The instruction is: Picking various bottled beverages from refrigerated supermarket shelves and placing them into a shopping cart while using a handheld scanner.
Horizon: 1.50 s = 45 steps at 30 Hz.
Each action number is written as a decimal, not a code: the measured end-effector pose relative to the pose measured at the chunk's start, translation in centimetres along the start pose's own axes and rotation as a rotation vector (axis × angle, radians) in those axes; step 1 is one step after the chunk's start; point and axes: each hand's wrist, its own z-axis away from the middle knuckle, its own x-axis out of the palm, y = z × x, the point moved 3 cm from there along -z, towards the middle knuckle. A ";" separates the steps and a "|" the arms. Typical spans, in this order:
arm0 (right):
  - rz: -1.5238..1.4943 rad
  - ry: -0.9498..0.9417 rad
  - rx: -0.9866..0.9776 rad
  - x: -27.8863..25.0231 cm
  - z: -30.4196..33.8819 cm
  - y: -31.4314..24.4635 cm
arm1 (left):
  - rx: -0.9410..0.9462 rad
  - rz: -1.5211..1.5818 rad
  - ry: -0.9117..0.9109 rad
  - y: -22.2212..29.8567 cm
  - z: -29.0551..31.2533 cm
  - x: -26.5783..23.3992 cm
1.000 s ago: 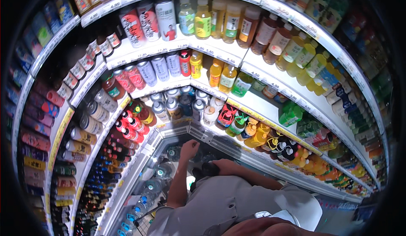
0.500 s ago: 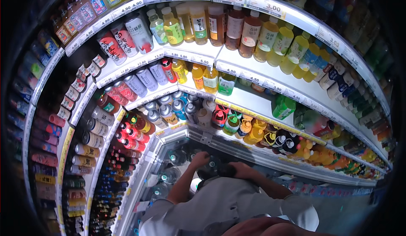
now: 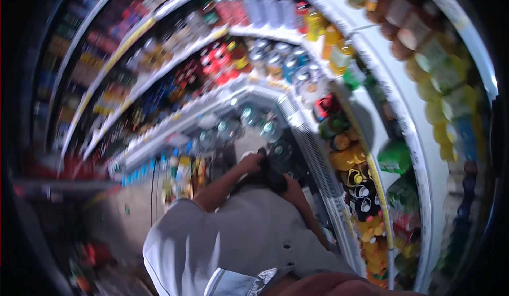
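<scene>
My left hand (image 3: 250,163) and my right hand (image 3: 292,182) reach down together to the bottom shelf (image 3: 313,158) of an open drinks cooler. Both are closed on a dark object (image 3: 271,175) held between them; blur hides what kind of thing it is. Just beyond the hands stand clear bottles (image 3: 249,117) with pale caps. My grey shirt (image 3: 238,243) fills the lower middle of the view.
Curved cooler shelves hold red and silver cans (image 3: 222,65), yellow and dark bottles (image 3: 352,161) to the right, and orange and green bottles (image 3: 445,100) higher up. A shelf rack of small bottles (image 3: 159,92) runs along the left. The floor (image 3: 127,216) lies at lower left.
The view has swung and tilted, so the shelves now sweep to the right and look blurred. Both hands stay low at the bottom shelf on the dark object.
</scene>
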 end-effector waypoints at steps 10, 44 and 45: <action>0.091 -0.363 0.026 3.4 0.3 -0.2 | -0.593 0.211 0.258 -7.9 19.8 3.1; 0.294 -0.298 0.126 26.6 -0.1 -8.3 | -1.176 2.192 1.335 -35.9 23.9 7.1; 0.279 -0.303 0.140 27.3 0.1 -8.5 | -1.112 1.889 1.360 -34.8 25.2 6.2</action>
